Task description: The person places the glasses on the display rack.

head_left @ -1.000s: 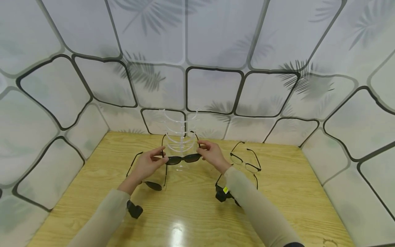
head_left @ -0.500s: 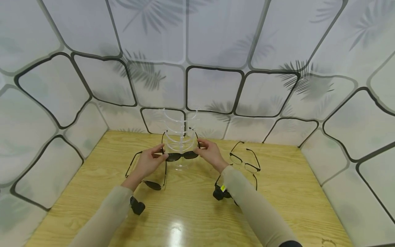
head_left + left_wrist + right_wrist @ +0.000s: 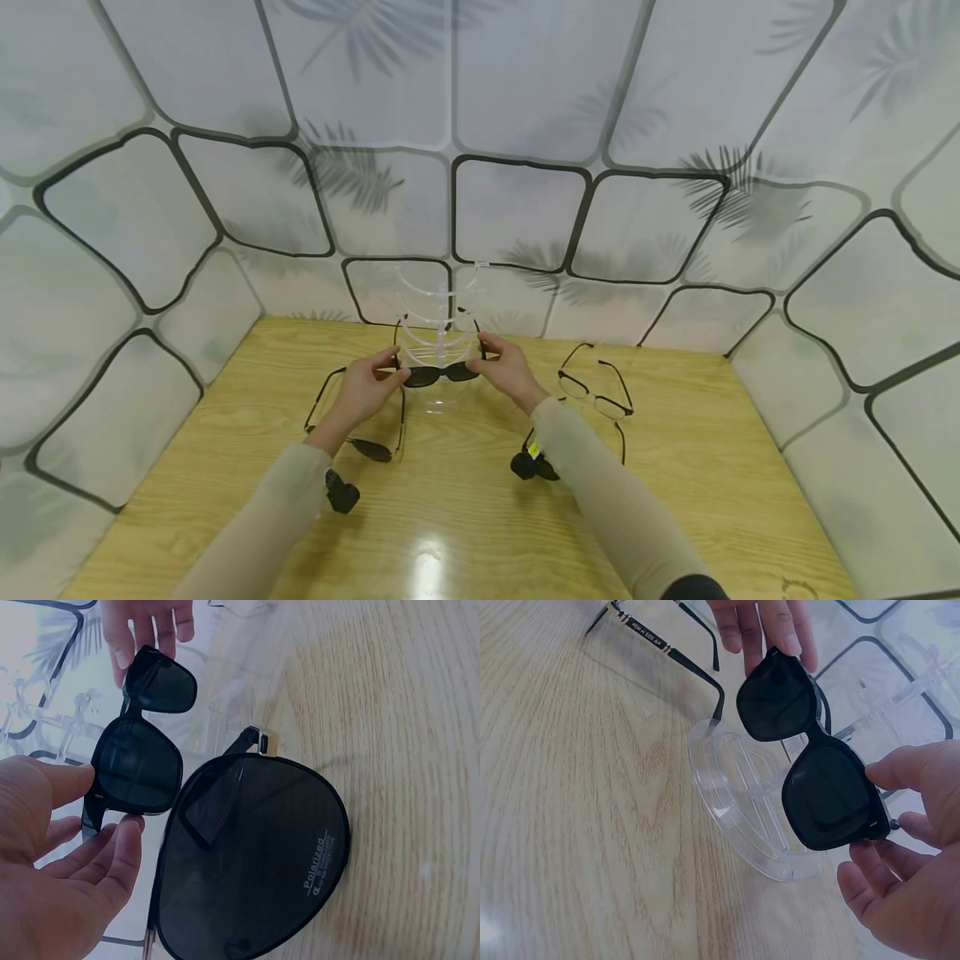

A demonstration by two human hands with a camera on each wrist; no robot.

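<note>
One pair of black sunglasses (image 3: 442, 373) lies between pinching left fingers (image 3: 124, 859) and right fingers (image 3: 861, 889).

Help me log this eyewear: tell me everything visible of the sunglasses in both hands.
The sunglasses have a black, plastic-looking frame, dark lenses and small pale marks at the outer corners. Their unfolded temples point away from the head camera. The left hand and right hand pinch opposite ends, before the clear stand; whether they touch the stand is unclear.

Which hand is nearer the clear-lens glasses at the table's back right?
Right. In the head view, the right hand is just left of the clear-lens glasses; the left hand is farther left, past the held sunglasses.
</note>
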